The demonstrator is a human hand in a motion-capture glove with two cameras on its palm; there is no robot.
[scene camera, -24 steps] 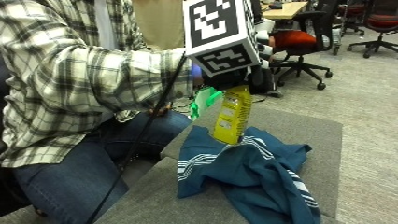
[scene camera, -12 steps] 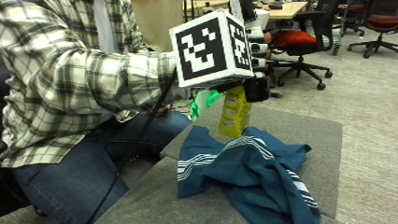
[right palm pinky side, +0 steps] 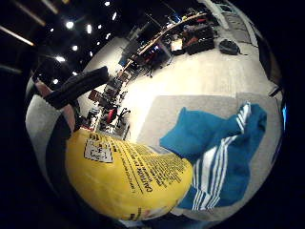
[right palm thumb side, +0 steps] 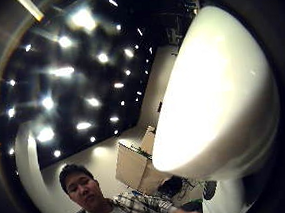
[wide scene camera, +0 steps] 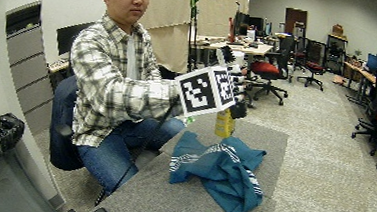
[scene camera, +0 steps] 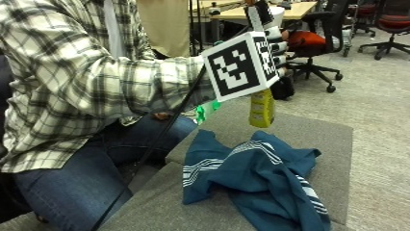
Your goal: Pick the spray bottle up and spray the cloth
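Outside view first: the right hand (scene camera: pixel 275 45) has its grip wrapped round the top of the yellow spray bottle (scene camera: pixel 261 108), holding it upright in the air above the far side of the teal cloth (scene camera: pixel 256 180); bottle base and cloth are apart, with open room between them; the cloth sits crumpled on the grey table (scene camera: pixel 320 137), its white stripes showing at the near left fold and along the right edge; bare table shows beyond the cloth toward the far edge and right corner.

Wide outside view: same deal, the spray bottle (wide scene camera: pixel 225 123) hangs over the cloth (wide scene camera: pixel 220 171) while the person sits at the table's (wide scene camera: pixel 162 199) left side; lots of free table in front of the cloth toward the near edge; office chairs (wide scene camera: pixel 271 74) stand well apart behind.

Little finger side palm view: the bottle's yellow body (right palm pinky side: pixel 128 179) fills the space close to the palm, label text facing the camera; the cloth (right palm pinky side: pixel 221 152) lies on the table (right palm pinky side: pixel 190 107) beside it, bare grey past it.

Thumb side palm view: mostly a white rounded shape and ceiling lights, can't tell much else.
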